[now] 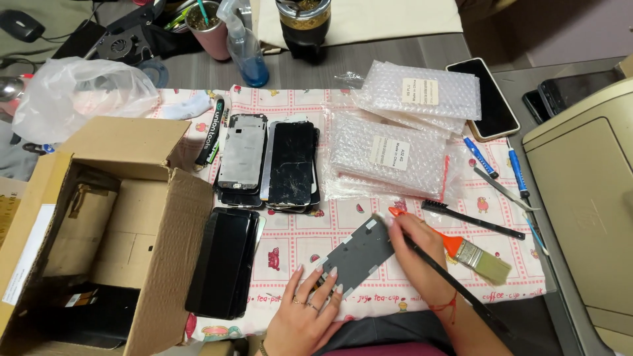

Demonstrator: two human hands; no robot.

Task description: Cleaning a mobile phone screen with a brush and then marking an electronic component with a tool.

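Patterned cloth [297, 244] below; left hand [306, 310] flat, pinning grey panel [359, 254]; right hand [415, 247] grips black tool [455, 283].

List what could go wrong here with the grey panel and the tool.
1. The left hand pins only one end of the grey panel; it may pivot under the black tool in the right hand.
2. The orange brush lies by the right wrist and could get knocked.

I see a grey wood-grain table [409, 56] under even indoor light. A patterned white-and-pink cloth [297, 240] covers its middle. A beige machine casing [583, 198] fills the table's right edge, an open cardboard box [99, 231] its left.
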